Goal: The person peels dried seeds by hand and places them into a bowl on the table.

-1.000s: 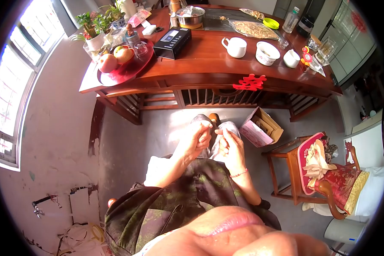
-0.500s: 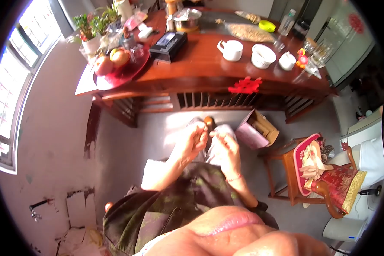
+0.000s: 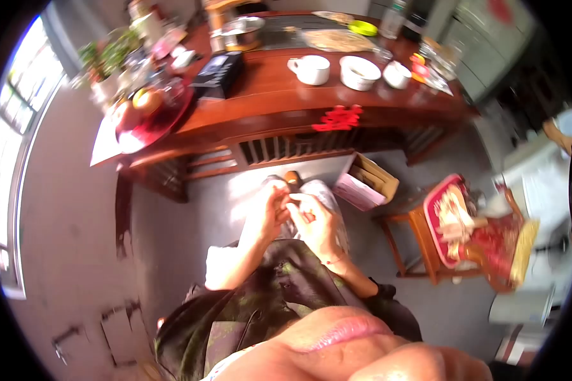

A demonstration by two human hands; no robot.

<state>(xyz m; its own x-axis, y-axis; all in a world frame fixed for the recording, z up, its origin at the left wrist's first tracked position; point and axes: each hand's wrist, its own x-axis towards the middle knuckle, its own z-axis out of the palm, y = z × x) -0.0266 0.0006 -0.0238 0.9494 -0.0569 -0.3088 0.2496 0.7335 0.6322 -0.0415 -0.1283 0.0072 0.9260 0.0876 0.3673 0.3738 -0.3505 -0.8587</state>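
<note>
My left hand and my right hand are close together in front of my body, above my lap and the floor. The fingers of both are curled, and the fingertips nearly meet. Whatever they might pinch is too small and blurred to make out. A thin red bracelet circles my right wrist. Beneath the hands show my light trousers and a brown shoe.
Ahead stands a dark red wooden desk with a white mug, a white bowl, a black box and a red fruit plate. An open cardboard box lies on the floor, left of a cushioned wooden chair.
The view has shifted, so the desk and chair appear further left. My hands have drawn closer together, fingertips nearly touching.
</note>
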